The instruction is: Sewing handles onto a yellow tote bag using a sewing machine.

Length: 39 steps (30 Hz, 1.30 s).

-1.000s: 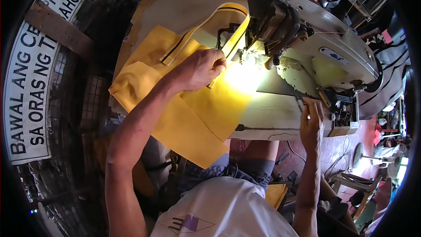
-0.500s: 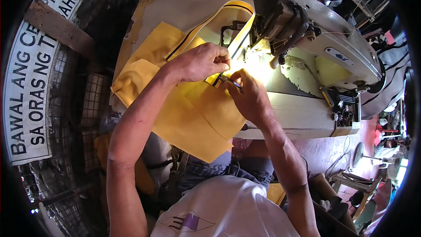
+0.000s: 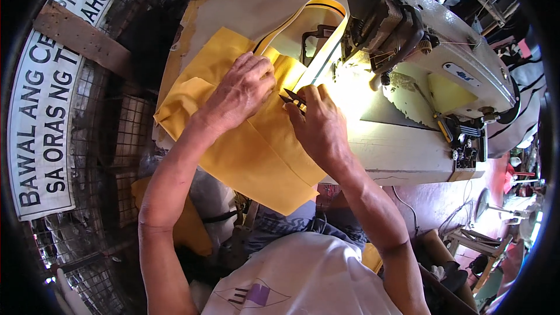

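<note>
My left hand [image 3: 244,90] is closed on the yellow piece at the near end of the striped strap [image 3: 315,2], fingers curled. Just to its right, my right hand [image 3: 316,131] grips dark thread snips [image 3: 287,91], whose pointed blades angle up-left over the yellow fabric [image 3: 274,163]. The strap loops away toward the back beside the sewing machine head [image 3: 388,26]. The machine's lamp throws a bright glare around the needle, hiding detail there. The yellow fabric spreads over the table's left part and hangs past its front edge.
The machine table [image 3: 201,6] has a worn rim. A yellow-handled tool [image 3: 444,128] lies by the machine's right end. A sign on wire mesh [image 3: 119,157] and a wooden board [image 3: 81,38] stand at left. A fan [image 3: 483,204] and clutter are at right.
My right hand came from the table's right side to the fabric, bringing the snips. My left hand has shifted leftward along the work, away from the strap's right portion.
</note>
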Available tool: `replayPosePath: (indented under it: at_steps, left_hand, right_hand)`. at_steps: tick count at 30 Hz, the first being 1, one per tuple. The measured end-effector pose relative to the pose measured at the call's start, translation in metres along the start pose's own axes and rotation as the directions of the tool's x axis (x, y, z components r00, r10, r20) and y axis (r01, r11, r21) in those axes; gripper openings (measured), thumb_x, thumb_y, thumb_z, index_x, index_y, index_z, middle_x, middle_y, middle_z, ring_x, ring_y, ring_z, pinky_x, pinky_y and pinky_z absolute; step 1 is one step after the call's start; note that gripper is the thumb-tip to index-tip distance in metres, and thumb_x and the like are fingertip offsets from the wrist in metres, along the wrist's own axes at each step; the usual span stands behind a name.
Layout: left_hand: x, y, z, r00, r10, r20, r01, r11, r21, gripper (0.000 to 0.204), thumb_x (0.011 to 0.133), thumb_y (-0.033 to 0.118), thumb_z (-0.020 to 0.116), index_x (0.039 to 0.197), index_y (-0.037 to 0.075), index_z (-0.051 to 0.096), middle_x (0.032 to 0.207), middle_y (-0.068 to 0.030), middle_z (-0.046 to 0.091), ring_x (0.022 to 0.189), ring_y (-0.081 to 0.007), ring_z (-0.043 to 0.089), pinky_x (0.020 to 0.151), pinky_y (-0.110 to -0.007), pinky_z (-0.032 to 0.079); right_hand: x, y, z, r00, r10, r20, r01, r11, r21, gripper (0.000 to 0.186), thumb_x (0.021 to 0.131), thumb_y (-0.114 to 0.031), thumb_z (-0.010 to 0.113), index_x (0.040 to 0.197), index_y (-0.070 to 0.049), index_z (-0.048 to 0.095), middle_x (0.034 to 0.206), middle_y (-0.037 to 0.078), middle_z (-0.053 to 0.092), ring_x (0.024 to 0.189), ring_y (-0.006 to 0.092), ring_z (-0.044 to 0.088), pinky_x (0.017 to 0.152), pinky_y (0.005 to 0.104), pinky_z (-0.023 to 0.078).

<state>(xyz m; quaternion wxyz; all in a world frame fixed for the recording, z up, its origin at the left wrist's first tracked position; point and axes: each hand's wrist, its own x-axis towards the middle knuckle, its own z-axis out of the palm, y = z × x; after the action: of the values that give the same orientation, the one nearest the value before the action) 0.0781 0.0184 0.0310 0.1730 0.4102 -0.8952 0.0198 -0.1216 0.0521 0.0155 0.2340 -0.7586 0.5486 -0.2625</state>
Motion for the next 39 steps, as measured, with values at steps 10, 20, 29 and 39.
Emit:
replayPosePath:
  at_steps: [10, 20, 29, 39]
  left_hand:
    - [-0.009, 0.087, 0.02, 0.944, -0.275, -0.18, 0.242, 0.952, -0.188, 0.04, 0.088, 0.026, 0.068, 0.112, -0.002, 0.053, 0.119, -0.0211, 0.053, 0.117, -0.0418, 0.05, 0.104, -0.05, 0.04]
    - [-0.029, 0.084, 0.053, 0.925, -0.371, -0.084, 0.357, 0.924, -0.138, 0.074, 0.083, 0.061, 0.064, 0.111, -0.007, 0.05, 0.125, -0.0283, 0.043, 0.133, -0.051, 0.034, 0.114, -0.063, 0.026]
    - [-0.026, 0.096, 0.037, 0.918, -0.388, -0.079, 0.386, 0.922, -0.033, 0.038, 0.081, 0.014, 0.069, 0.106, -0.007, 0.051, 0.125, -0.0245, 0.043, 0.132, -0.0461, 0.039, 0.116, -0.058, 0.027]
    - [-0.048, 0.084, -0.002, 0.372, -0.926, -0.063, 0.476, 0.249, -0.843, 0.032, 0.105, 0.025, 0.047, 0.123, 0.0, 0.055, 0.107, -0.005, 0.06, 0.099, -0.0122, 0.052, 0.088, -0.029, 0.043]
  right_hand:
    - [-0.027, 0.037, -0.018, 0.917, 0.339, -0.21, -0.247, 0.897, 0.366, 0.038, 0.089, -0.022, 0.075, 0.116, -0.002, 0.058, 0.097, 0.017, 0.062, 0.081, 0.0231, 0.063, 0.071, 0.0315, 0.052]
    - [-0.052, 0.03, -0.064, 0.951, 0.159, -0.266, -0.122, 0.981, 0.15, 0.022, 0.091, -0.015, 0.069, 0.109, -0.003, 0.063, 0.093, 0.013, 0.058, 0.078, 0.0254, 0.06, 0.067, 0.0369, 0.05]
    - [-0.054, 0.036, -0.042, 0.977, 0.037, -0.209, 0.0, 0.985, 0.175, 0.026, 0.088, -0.014, 0.069, 0.11, -0.002, 0.061, 0.096, 0.019, 0.061, 0.086, 0.0353, 0.064, 0.075, 0.0418, 0.052]
    - [-0.024, -0.005, -0.021, 0.978, -0.1, -0.181, 0.098, 0.995, -0.021, 0.023, 0.088, -0.019, 0.071, 0.105, -0.007, 0.062, 0.091, 0.012, 0.059, 0.066, 0.0341, 0.064, 0.058, 0.0429, 0.053]
